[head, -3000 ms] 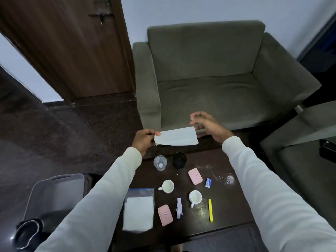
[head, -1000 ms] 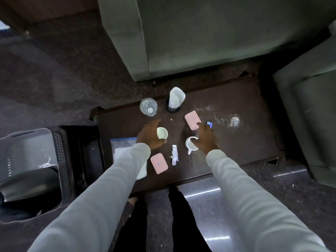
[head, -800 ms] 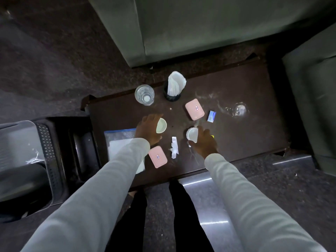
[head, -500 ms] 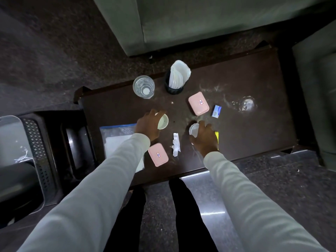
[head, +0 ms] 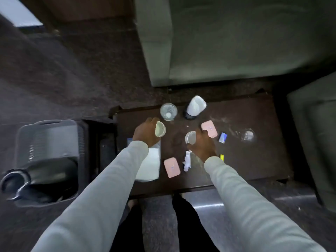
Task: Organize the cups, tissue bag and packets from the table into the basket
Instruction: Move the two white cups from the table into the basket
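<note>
Left hand (head: 145, 132) wrapped around a small white cup (head: 160, 128), tipped so its mouth faces sideways, just above the dark worktop (head: 254, 160). Right hand (head: 202, 145) closed on a second white cup (head: 190, 137), likewise tilted; blurred, so probably lifted clear of the surface rather than resting on it. Taking the clear glass tumbler (head: 168, 111) at the worktop's far edge as landmark: just right of it, a dark holder with a folded white tissue (head: 195, 107) standing in it; nearer and to the right, a pink packet (head: 209, 128), partly under the right fingers; further right, a small blue sachet (head: 223, 137). Nearer the body from the tumbler, a second pink packet (head: 171, 167), a crumpled white wrapper (head: 187, 161) and a yellow stick (head: 222, 157). Below the tumbler and left, under the left sleeve, the clear bag of tissues (head: 151, 164). Far left of the tumbler, on the floor beside the worktop, the grey basket (head: 48, 142).
</note>
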